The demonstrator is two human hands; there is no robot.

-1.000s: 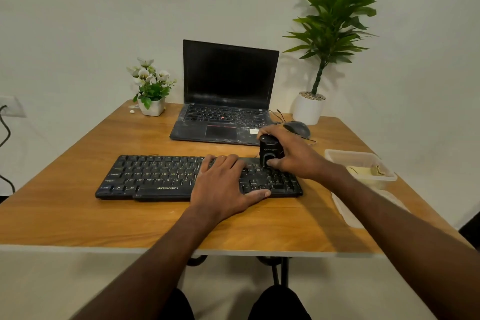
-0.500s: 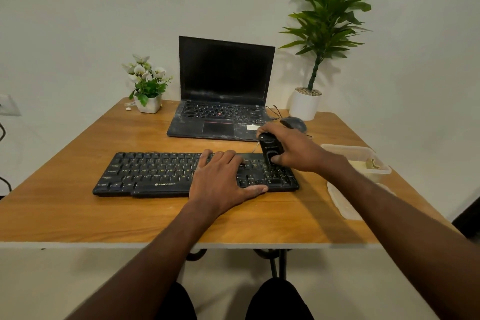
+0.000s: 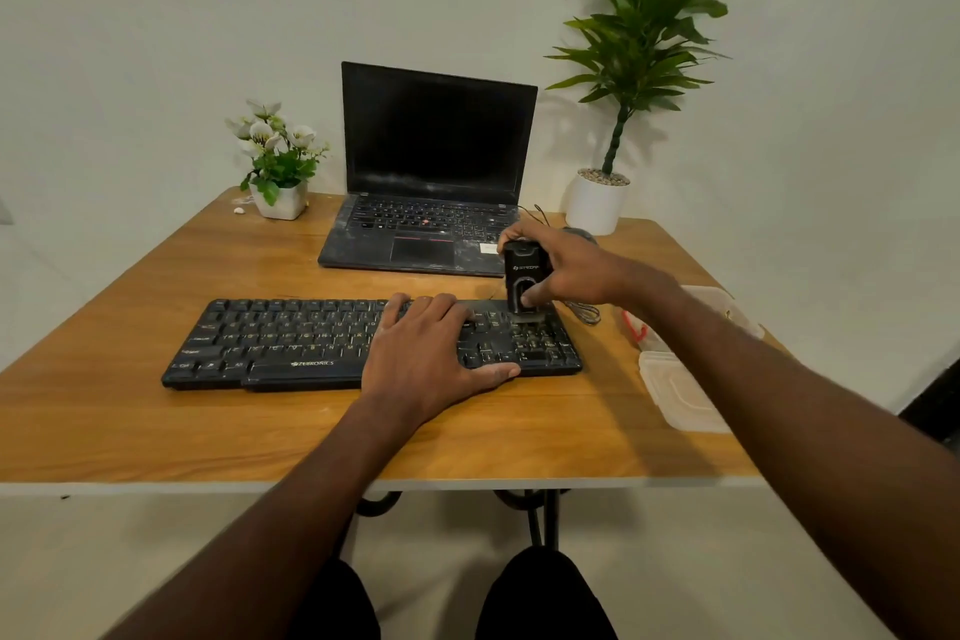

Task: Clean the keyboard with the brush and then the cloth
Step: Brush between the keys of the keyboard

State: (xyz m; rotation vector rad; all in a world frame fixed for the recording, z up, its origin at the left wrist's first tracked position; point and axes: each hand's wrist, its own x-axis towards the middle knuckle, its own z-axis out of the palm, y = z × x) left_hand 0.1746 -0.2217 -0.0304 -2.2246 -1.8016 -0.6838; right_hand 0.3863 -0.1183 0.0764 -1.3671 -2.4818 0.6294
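— Two hands on the job here: the left hand (image 3: pixel 426 353) lies flat, fingers straight, pressing on the middle of the black keyboard (image 3: pixel 291 343) to pin it to the table (image 3: pixel 130 421).

— And the right?

— The right hand (image 3: pixel 571 270) has its grip curled round a small black brush (image 3: pixel 525 283), held upright, bristles down on the keys at the keyboard's right end, over the number pad.

— Which way does the work lie from there?

— The keyboard's long axis runs left to right across the table, so nearly all of it stretches away to the left of the brush. I'd judge the sweep has to travel leftward along the rows, and the flat left hand sits right in that path.

— Arm pose?

— Right forearm reaches in from the right, wrist bent down over the brush. No cloth I can make out; there's a clear plastic container (image 3: pixel 727 312) near that elbow.
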